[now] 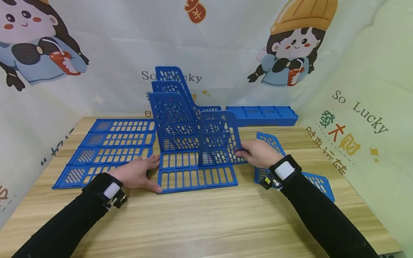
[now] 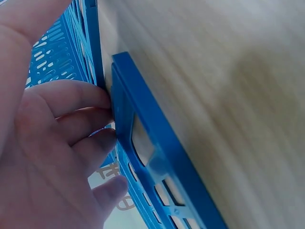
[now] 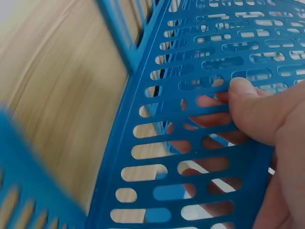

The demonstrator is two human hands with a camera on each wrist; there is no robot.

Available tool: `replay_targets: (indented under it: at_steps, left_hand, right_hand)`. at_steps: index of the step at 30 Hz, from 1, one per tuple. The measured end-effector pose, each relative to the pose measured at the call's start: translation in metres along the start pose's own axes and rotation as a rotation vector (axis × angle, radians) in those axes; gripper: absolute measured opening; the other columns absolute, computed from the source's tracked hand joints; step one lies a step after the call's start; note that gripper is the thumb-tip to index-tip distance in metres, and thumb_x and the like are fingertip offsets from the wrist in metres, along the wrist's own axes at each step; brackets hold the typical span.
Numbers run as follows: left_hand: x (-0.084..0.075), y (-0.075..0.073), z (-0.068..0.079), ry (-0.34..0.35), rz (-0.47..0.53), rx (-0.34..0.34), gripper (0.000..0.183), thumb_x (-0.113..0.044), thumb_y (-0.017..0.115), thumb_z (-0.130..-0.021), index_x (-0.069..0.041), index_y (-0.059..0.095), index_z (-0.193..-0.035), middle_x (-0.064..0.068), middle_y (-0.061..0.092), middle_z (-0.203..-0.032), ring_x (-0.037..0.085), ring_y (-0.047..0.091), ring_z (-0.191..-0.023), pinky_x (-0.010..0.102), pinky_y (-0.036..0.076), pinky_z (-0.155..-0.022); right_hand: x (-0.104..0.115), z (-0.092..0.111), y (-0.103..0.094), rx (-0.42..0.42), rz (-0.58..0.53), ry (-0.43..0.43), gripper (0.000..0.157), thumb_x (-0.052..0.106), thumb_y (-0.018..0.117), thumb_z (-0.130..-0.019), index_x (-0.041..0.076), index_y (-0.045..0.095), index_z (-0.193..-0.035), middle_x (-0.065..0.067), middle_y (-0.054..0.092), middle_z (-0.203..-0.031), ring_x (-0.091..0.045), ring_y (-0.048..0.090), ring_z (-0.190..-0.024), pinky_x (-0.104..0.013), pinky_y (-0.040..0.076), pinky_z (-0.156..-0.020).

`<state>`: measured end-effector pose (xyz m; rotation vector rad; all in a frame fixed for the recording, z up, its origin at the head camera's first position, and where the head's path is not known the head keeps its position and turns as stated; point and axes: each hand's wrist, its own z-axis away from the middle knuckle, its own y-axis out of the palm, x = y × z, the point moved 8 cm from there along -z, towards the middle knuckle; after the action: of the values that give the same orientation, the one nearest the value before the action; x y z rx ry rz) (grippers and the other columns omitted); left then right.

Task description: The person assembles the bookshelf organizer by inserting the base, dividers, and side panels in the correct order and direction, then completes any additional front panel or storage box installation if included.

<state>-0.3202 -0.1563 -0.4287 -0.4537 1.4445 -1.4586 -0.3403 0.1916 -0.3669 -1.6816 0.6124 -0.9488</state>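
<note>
A blue slotted base panel [image 1: 196, 188] of a file rack lies on the table, with three tall perforated dividers [image 1: 172, 114] standing along it. My right hand [image 1: 258, 152] pinches the edge of another upright divider [image 1: 222, 123], thumb on one face and fingers behind it. This divider stands over the base's front sections, its lower edge close to them. At the base's left side rests my left hand [image 1: 137, 173], thumb at the front corner and fingers along the edge. In the left wrist view its fingertips [image 2: 106, 138] touch the end of a flat slotted panel [image 2: 171, 143].
Several flat slotted panels [image 1: 109, 146] lie side by side at the left. A long blue piece [image 1: 284, 120] sits at the back right against the printed cloth [image 1: 226, 46]. Partly under my right forearm lies a loose L-shaped panel [image 1: 326, 190].
</note>
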Motion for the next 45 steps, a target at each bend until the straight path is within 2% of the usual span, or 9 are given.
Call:
replay_targets:
  at_steps: [6,12,21,26,29,33,37,41,45]
  left_hand:
    - [-0.004,-0.001,-0.001,0.014,-0.008,-0.003,0.114,-0.064,0.087,-0.086,0.006,0.043,-0.163,0.029,0.028,-0.177,0.055,0.027,-0.163,0.074,0.018,-0.132]
    - [-0.003,-0.002,-0.001,0.040,-0.038,-0.017,0.110,-0.062,0.087,-0.086,0.007,0.046,-0.161,0.031,0.031,-0.175,0.056,0.031,-0.161,0.075,0.022,-0.130]
    - [0.001,-0.001,-0.002,0.054,-0.044,-0.020,0.111,-0.063,0.086,-0.086,0.008,0.046,-0.161,0.034,0.031,-0.174,0.060,0.032,-0.159,0.076,0.026,-0.128]
    - [0.004,-0.001,-0.004,0.067,0.005,-0.029,0.109,-0.060,0.087,-0.086,0.006,0.045,-0.162,0.034,0.029,-0.175,0.062,0.033,-0.158,0.074,0.032,-0.127]
    - [0.004,0.000,-0.006,0.095,0.030,-0.043,0.103,-0.057,0.089,-0.086,0.007,0.052,-0.157,0.033,0.031,-0.174,0.059,0.037,-0.157,0.072,0.036,-0.125]
    - [0.003,-0.003,-0.009,0.106,0.048,-0.073,0.097,-0.053,0.091,-0.084,0.008,0.060,-0.151,0.031,0.035,-0.173,0.055,0.040,-0.157,0.071,0.035,-0.127]
    - [0.003,-0.004,-0.007,0.096,0.072,-0.078,0.100,-0.053,0.092,-0.083,0.006,0.057,-0.155,0.033,0.032,-0.173,0.055,0.035,-0.159,0.074,0.027,-0.129]
    - [0.004,-0.004,-0.005,0.121,0.123,-0.128,0.110,-0.051,0.097,-0.078,-0.002,0.049,-0.164,0.029,0.040,-0.173,0.054,0.040,-0.158,0.073,0.032,-0.128]
    - [0.006,-0.005,-0.004,0.129,0.101,-0.157,0.110,-0.052,0.097,-0.077,-0.006,0.050,-0.164,0.026,0.052,-0.167,0.052,0.049,-0.153,0.072,0.037,-0.125]
  right_hand:
    - [0.025,-0.013,0.006,-0.034,0.015,-0.064,0.015,0.018,0.068,-0.110,0.008,0.074,-0.101,-0.008,0.080,-0.088,-0.006,0.050,-0.060,-0.022,0.036,-0.057]
    - [0.039,-0.019,0.016,-0.037,0.037,-0.083,0.017,0.019,0.066,-0.112,0.009,0.074,-0.100,-0.004,0.077,-0.084,-0.006,0.051,-0.060,-0.021,0.037,-0.056]
    - [0.069,-0.041,0.033,0.015,0.051,-0.106,0.024,0.024,0.062,-0.114,0.012,0.068,-0.095,0.004,0.055,-0.069,-0.008,0.045,-0.057,-0.022,0.032,-0.057]
    - [0.088,-0.054,0.040,0.026,0.060,-0.122,0.021,0.024,0.061,-0.114,0.008,0.074,-0.107,0.000,0.067,-0.076,-0.009,0.049,-0.060,-0.023,0.036,-0.060]
    - [0.102,-0.059,0.047,0.053,0.049,-0.148,0.024,0.023,0.059,-0.115,0.005,0.075,-0.119,-0.002,0.074,-0.086,-0.009,0.052,-0.063,-0.022,0.039,-0.061]
    - [0.107,-0.064,0.047,0.030,0.032,-0.120,0.021,0.022,0.060,-0.115,0.007,0.074,-0.112,-0.002,0.073,-0.084,-0.010,0.052,-0.061,-0.022,0.038,-0.058]
    - [0.106,-0.062,0.047,0.004,0.041,-0.116,0.020,0.023,0.060,-0.115,0.011,0.071,-0.104,0.001,0.068,-0.079,-0.009,0.051,-0.060,-0.021,0.037,-0.057]
    - [0.106,-0.060,0.050,-0.020,0.037,-0.156,0.018,0.024,0.061,-0.115,0.013,0.069,-0.103,0.002,0.070,-0.081,-0.008,0.052,-0.060,-0.021,0.038,-0.057]
    - [0.106,-0.059,0.049,-0.027,0.041,-0.187,0.021,0.025,0.060,-0.115,0.013,0.065,-0.099,0.001,0.068,-0.081,-0.009,0.053,-0.061,-0.023,0.039,-0.058]
